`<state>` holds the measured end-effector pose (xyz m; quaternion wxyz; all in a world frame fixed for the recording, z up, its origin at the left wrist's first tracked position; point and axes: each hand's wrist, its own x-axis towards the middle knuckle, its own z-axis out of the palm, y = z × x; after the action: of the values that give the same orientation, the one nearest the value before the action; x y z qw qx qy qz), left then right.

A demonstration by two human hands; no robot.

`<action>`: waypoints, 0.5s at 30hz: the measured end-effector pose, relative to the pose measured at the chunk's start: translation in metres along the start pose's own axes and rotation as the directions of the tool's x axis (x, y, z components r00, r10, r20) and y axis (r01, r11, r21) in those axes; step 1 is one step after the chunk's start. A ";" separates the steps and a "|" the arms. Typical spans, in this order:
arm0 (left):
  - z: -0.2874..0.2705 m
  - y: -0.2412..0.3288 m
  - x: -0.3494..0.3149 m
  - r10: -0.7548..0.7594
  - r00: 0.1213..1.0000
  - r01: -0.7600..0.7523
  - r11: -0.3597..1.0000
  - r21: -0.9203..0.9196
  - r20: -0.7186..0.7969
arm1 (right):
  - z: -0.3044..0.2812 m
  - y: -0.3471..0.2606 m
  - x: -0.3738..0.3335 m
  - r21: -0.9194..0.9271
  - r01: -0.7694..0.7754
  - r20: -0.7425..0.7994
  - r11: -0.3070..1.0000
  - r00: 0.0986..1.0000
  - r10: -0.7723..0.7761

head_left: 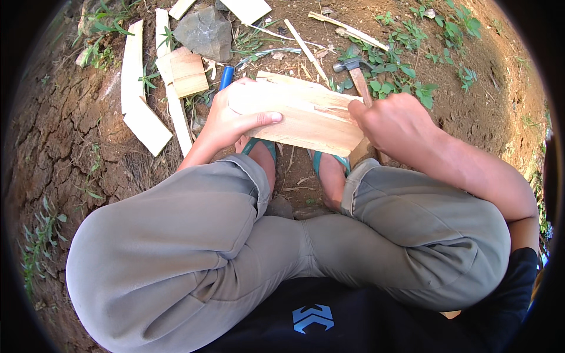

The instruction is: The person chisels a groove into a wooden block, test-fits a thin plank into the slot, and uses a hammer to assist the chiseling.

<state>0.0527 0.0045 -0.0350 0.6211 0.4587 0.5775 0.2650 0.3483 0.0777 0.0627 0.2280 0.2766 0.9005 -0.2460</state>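
A pale, flat wooden board [300, 120] is held above my feet, its far right part split and splintered. My left hand [229, 115] grips its left end, thumb flat on the upper face and fingers hidden beneath. At the opposite end my right hand [397, 120] is closed, its fingertips pressed at the splintered edge. A blue cylinder [226, 77] pokes out beyond my left hand; whether I hold it or it lies on the ground, I cannot tell. Just beyond my right hand lies a hammer [358, 79] with a wooden handle, partly hidden.
Long wooden strips [133, 65] and a square wood piece [189, 72] lie at the left. A grey rock [204, 33] sits at the far left. Thin sticks [348, 30] and green weeds [406, 65] are scattered over the brown soil [53, 141]. Green sandals [322, 162] are on my feet.
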 end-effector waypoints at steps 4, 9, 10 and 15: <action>0.002 -0.010 0.001 0.103 0.993 -0.106 0.993 0.045 0.063 | -0.001 0.012 -0.021 0.001 -0.005 0.123 1.000 0.992 0.005; 0.003 -0.011 -0.004 0.085 0.995 -0.085 0.996 -0.018 0.047 | -0.010 0.047 -0.007 0.390 -0.094 -0.099 0.916 0.985 0.143; 0.003 -0.011 -0.004 0.091 0.995 -0.090 0.996 -0.022 0.048 | -0.009 0.046 0.002 0.460 -0.111 -0.073 0.881 0.984 0.162; 0.004 -0.010 0.000 0.075 0.996 -0.074 0.997 -0.031 0.043 | 0.038 0.019 0.018 0.743 0.049 -0.099 0.668 0.994 0.037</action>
<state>0.0550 -0.0009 -0.0438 0.6301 0.4766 0.5421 0.2861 0.3568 0.0765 0.0171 0.0467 0.3553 0.7335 -0.5775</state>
